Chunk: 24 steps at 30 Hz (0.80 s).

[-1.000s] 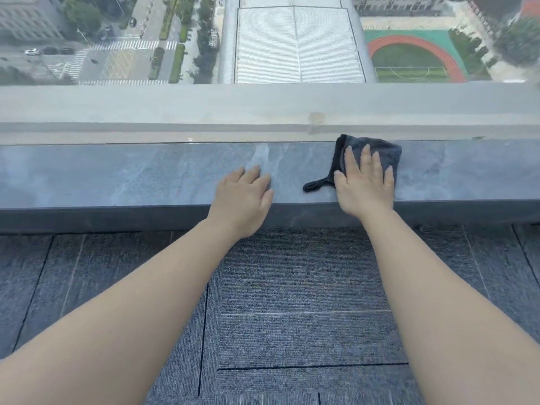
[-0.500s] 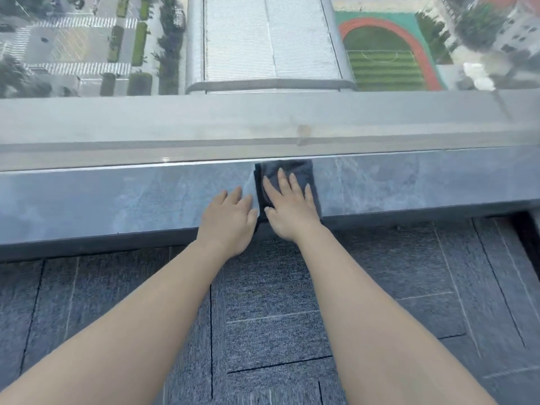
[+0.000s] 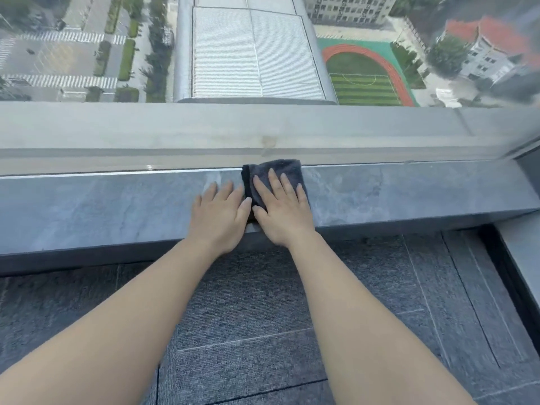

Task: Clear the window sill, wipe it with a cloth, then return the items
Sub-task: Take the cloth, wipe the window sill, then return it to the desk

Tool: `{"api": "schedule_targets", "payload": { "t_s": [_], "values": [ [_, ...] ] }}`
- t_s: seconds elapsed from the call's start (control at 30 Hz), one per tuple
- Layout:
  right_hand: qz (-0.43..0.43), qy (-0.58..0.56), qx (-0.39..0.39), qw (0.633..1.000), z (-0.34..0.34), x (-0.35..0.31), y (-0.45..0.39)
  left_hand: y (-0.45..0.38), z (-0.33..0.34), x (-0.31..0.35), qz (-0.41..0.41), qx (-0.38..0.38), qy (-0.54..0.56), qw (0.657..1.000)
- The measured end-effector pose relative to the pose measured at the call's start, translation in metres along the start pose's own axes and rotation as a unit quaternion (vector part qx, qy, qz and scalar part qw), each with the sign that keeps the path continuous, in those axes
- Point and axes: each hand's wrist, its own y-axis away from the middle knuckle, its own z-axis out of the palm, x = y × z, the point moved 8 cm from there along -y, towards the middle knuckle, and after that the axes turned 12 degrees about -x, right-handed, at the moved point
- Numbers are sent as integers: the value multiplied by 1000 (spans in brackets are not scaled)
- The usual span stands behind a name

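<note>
Head view, right hand (image 3: 282,213): palm down, forearm stretched forward from the lower right, wrist over the front edge of the sill.
Right fingers (image 3: 274,182): spread flat and straight, not curled, pressing on the cloth without gripping it.
Left hand (image 3: 219,219): palm down just beside the right hand, thumb nearly touching the cloth's left edge.
Left fingers (image 3: 226,191): extended, resting bare on the stone, holding nothing.
Cloth (image 3: 280,171): dark grey, folded, lying under the right fingers, its far edge poking out beyond the fingertips against the window frame.
Window sill (image 3: 102,206): grey veined stone, running left and right of both hands.
Carpet (image 3: 248,331): grey tiles below the forearms.
</note>
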Motion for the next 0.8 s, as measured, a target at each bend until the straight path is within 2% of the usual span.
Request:
{"api": "schedule_targets", "payload": {
  "t_s": [0.07, 0.2, 0.3, 0.53, 0.8],
  "values": [
    [-12, 8, 7, 1000, -6, 19, 1, -7, 2, 16, -2, 25, 4, 1000],
    [-10, 24, 11, 1000, -13, 68, 10, -14, 20, 43, -40, 23, -4, 999],
    [9, 28, 11, 1000, -20, 110, 19, -17, 34, 65, -63, 26, -1, 998],
    [64, 69, 21, 995, -32, 188, 36, -30, 61, 132, -59, 16, 0, 998],
    [73, 74, 57, 993, -45, 230, 40, -35, 68, 156, -62, 5, -19, 998]
  ]
}}
